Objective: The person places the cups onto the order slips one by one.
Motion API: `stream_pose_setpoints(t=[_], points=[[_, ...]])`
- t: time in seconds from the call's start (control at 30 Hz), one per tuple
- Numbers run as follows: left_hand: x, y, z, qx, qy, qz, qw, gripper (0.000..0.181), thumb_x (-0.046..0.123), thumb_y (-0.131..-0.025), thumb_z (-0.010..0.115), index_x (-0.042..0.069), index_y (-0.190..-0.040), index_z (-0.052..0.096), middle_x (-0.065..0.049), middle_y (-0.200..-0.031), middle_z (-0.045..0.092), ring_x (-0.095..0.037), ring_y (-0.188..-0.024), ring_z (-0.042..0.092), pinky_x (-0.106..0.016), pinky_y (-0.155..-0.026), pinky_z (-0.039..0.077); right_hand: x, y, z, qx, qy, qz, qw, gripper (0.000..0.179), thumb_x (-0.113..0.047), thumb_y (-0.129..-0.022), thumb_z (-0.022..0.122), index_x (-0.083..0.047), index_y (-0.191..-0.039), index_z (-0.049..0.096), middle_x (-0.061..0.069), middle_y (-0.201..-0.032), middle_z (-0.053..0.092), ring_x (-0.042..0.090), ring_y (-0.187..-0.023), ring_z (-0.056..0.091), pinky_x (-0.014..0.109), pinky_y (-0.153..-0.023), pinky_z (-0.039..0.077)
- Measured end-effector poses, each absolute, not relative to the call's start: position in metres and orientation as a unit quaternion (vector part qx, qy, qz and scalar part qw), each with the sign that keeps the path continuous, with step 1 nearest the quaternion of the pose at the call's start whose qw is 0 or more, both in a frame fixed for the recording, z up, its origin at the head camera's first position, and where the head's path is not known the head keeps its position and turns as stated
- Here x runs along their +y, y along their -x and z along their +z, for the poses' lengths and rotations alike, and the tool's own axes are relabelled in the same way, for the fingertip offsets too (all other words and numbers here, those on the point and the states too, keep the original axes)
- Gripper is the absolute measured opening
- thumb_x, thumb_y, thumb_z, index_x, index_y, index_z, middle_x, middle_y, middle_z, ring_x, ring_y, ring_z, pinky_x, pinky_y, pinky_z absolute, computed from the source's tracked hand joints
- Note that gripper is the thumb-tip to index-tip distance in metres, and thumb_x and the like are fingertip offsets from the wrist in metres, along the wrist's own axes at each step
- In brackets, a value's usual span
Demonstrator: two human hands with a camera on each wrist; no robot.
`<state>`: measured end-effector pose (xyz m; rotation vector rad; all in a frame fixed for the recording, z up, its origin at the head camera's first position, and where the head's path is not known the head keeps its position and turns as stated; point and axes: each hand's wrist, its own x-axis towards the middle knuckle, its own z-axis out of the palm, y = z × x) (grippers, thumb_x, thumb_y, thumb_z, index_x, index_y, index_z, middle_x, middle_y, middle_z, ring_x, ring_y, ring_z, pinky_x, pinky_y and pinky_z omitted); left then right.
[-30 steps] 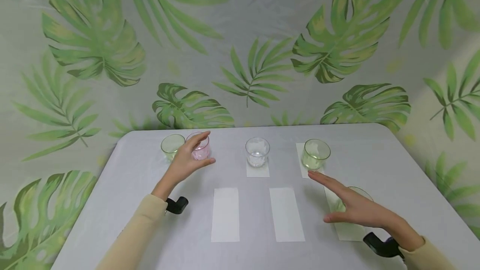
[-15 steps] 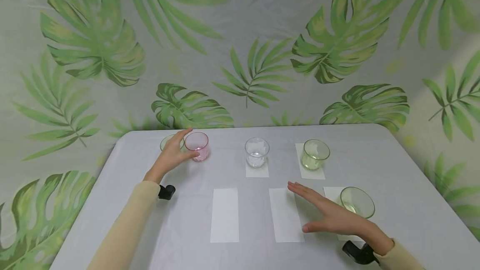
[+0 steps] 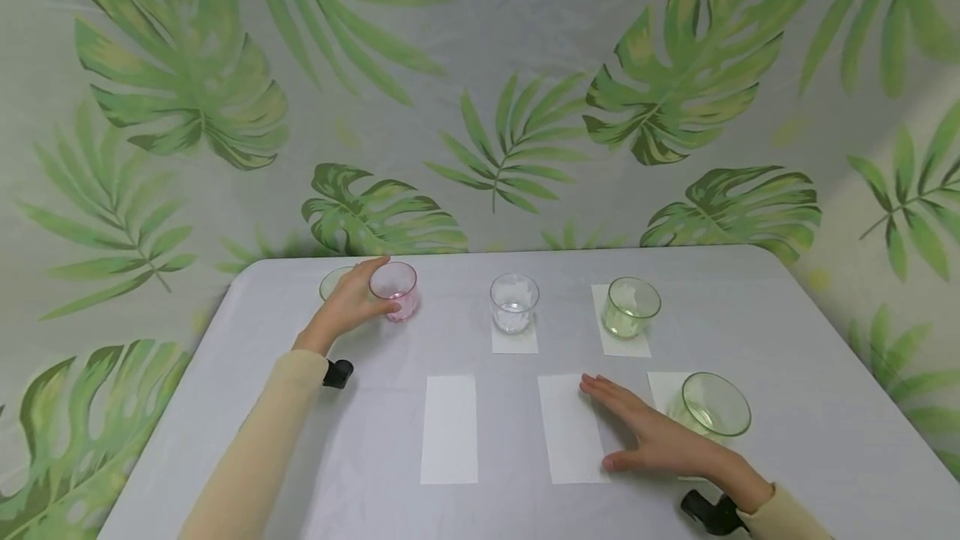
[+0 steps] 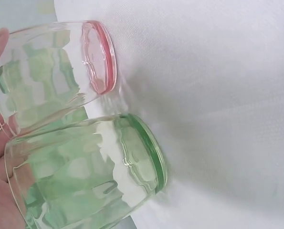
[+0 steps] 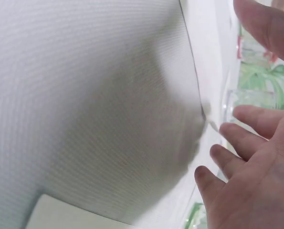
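My left hand [image 3: 348, 307] is at the far left of the table, its thumb in front of a pink glass [image 3: 397, 290] and its fingers at the back left, gripping it near the rim. In the left wrist view the pink glass [image 4: 56, 71] stands on the cloth beside a green glass [image 4: 89, 171]. From the head, that green glass [image 3: 332, 280] is mostly hidden by the hand. My right hand [image 3: 663, 436] hovers with spread fingers over the right part of a white paper strip [image 3: 566, 423], holding nothing. Its thumb and fingers show straight in the right wrist view.
A clear glass [image 3: 514, 307] and a green glass [image 3: 632, 308] stand on paper strips at the back. Another green glass [image 3: 716, 407] is close behind my right hand, on its own strip. A bare strip [image 3: 450, 432] lies at front centre. Leaf-patterned cloth hangs behind the table.
My left hand has shifted left and come around the pink glass. My right hand has moved left and slightly down, away from the front right green glass, which now shows more.
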<state>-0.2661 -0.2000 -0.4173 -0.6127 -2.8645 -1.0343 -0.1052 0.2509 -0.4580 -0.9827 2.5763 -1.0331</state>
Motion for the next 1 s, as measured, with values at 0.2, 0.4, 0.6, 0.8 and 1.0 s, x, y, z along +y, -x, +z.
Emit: stream_pose_setpoints(t=[0.2,0.4,0.6,0.8,1.0], points=[[-0.197,0.267,-0.417,-0.926,0.182,-0.330,0.014,0.078,0.014,-0.078,0.080,-0.008,-0.140,0.039,-0.029,-0.138,0.043,-0.047,-0.131,0.033,-0.057,-0.109,0.024,0.252,0.107,-0.465,0.881,0.316,-0.340,0.093,0.090,-0.037,-0.080,0.076,0.001,-0.147,0.031,0.024,-0.151,0.026,0.039,-0.139,0.019,0.005,-0.103,0.004],[-0.198,0.265,-0.420,-0.923,0.182,-0.338,0.040,0.076,0.012,-0.075,0.082,-0.008,-0.137,0.043,-0.028,-0.131,0.049,-0.042,-0.119,0.048,-0.054,-0.101,0.038,0.250,0.109,-0.468,0.883,0.321,-0.328,0.094,0.091,-0.042,-0.080,0.074,0.004,-0.146,0.031,0.026,-0.150,0.026,0.042,-0.138,0.018,0.005,-0.102,0.000],[-0.196,0.261,-0.421,-0.914,0.184,-0.357,0.056,0.074,0.014,-0.074,0.083,-0.005,-0.136,0.046,-0.023,-0.131,0.051,-0.038,-0.118,0.049,-0.052,-0.100,0.039,0.248,0.109,-0.470,0.890,0.326,-0.305,0.090,0.093,-0.046,-0.079,0.073,0.004,-0.146,0.032,0.023,-0.151,0.027,0.043,-0.137,0.020,0.009,-0.105,0.002],[-0.191,0.251,-0.418,-0.903,0.198,-0.375,0.076,0.074,0.014,-0.073,0.084,-0.003,-0.135,0.048,-0.021,-0.129,0.053,-0.036,-0.119,0.048,-0.052,-0.101,0.038,0.248,0.108,-0.471,0.891,0.337,-0.293,0.075,0.095,-0.049,-0.078,0.073,0.007,-0.144,0.033,0.025,-0.149,0.028,0.044,-0.136,0.021,0.003,-0.101,-0.003],[-0.184,0.240,-0.416,-0.887,0.219,-0.397,0.091,0.074,0.013,-0.072,0.084,-0.002,-0.135,0.048,-0.018,-0.129,0.052,-0.034,-0.120,0.048,-0.051,-0.101,0.038,0.248,0.108,-0.472,0.892,0.335,-0.296,0.075,0.095,-0.049,-0.078,0.073,0.006,-0.144,0.033,0.024,-0.150,0.028,0.041,-0.138,0.020,0.003,-0.101,-0.003]])
